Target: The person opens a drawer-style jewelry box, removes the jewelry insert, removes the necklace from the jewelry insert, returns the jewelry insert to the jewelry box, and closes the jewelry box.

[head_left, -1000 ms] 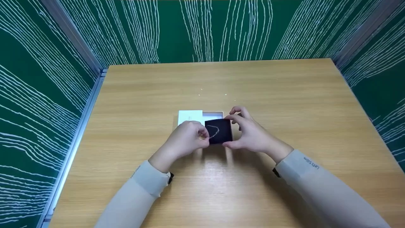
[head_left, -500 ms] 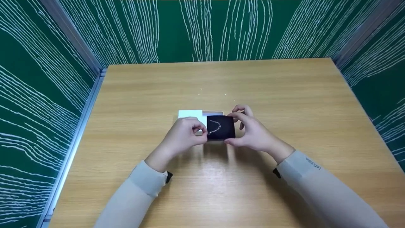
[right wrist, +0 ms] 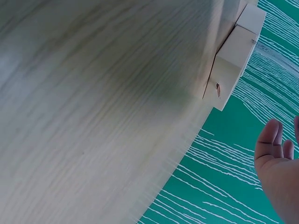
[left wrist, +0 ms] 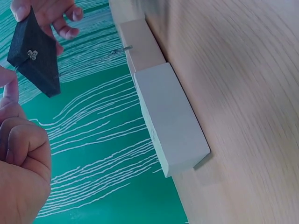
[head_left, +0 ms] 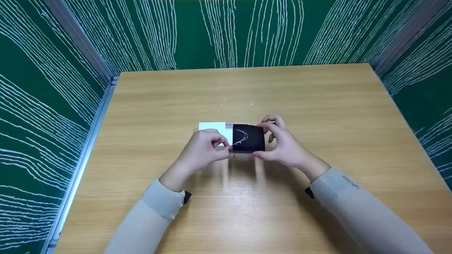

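**Two hands lift a dark pad with a chain above a white box**

On the left, the white lid (head_left: 212, 127) lies on the tabletop (head_left: 317, 106), touching the open white box (head_left: 229, 131) to its right. The left hand (head_left: 203, 150) has its fingers curled, pinching at the left edge of the black pad (head_left: 249, 138) where the thin silver chain (head_left: 241, 136) ends. The pad sits tilted over the box, near the middle of the tabletop. On the right, the right hand (head_left: 282, 144) grips the pad's right edge between thumb and fingers.
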`<state>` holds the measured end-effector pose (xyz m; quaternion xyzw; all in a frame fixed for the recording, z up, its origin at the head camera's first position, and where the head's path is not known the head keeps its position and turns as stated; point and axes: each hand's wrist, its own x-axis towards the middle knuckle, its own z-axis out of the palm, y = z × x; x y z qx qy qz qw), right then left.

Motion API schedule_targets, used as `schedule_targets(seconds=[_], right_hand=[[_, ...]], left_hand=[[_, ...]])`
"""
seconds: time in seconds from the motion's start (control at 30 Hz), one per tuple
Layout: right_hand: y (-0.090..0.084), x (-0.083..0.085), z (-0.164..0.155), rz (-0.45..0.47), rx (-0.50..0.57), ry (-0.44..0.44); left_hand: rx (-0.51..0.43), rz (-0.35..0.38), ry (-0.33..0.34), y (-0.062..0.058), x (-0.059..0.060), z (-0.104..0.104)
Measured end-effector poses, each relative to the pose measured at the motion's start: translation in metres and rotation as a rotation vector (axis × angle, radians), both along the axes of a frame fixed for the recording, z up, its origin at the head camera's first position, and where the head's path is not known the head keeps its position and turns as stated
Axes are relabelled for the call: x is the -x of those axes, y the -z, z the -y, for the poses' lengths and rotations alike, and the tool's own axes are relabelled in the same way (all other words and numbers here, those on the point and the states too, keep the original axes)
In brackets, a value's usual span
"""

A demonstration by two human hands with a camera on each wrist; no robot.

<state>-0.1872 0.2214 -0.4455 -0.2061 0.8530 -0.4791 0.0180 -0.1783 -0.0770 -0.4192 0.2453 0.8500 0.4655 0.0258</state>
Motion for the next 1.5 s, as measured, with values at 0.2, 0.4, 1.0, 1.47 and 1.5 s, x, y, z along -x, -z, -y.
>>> schedule_targets(seconds=[0.2, 0.4, 1.0, 1.47, 1.5], right_hand=[[-0.001, 0.001, 0.0, -0.007, 0.02, 0.002], [-0.002, 0.001, 0.001, -0.008, 0.05, -0.001], [-0.006, -0.001, 0.0, -0.04, 0.096, -0.018], [-0.007, 0.0, -0.012, -0.05, 0.114, 0.0], [-0.007, 0.0, -0.013, -0.048, 0.119, 0.005]], left_hand=[[-0.02, 0.017, -0.007, -0.002, -0.001, 0.001], [-0.054, 0.02, -0.014, 0.001, -0.001, 0.0], [-0.157, 0.112, -0.009, 0.002, 0.0, -0.003], [-0.2, 0.092, 0.009, -0.002, -0.001, 0.004], [-0.204, 0.089, 0.009, -0.002, -0.001, 0.005]])
